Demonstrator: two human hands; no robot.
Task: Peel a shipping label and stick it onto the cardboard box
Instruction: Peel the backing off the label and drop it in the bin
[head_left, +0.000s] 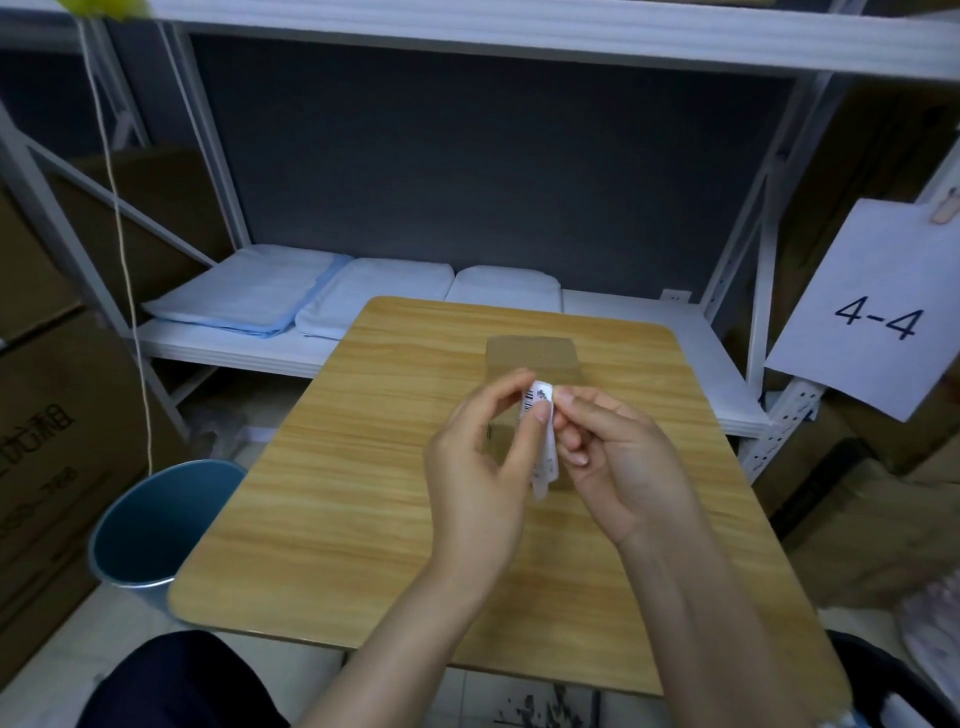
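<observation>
A small brown cardboard box (531, 356) stands on the wooden table (363, 493), partly hidden behind my hands. Above it I hold a white shipping label (543, 441) with a barcode at its top, seen nearly edge-on and hanging downward. My left hand (483, 467) pinches its upper left edge between thumb and forefinger. My right hand (618, 462) pinches the label from the right, fingertips meeting the left hand's at the top. Whether label and backing are apart there, I cannot tell.
A blue waste bin (156, 525) stands left of the table. Behind it a white metal shelf (649, 343) carries folded pale cloths (249, 296). A paper sign "4-4" (878, 312) hangs at right. Large cardboard cartons (47, 441) stand at left and right.
</observation>
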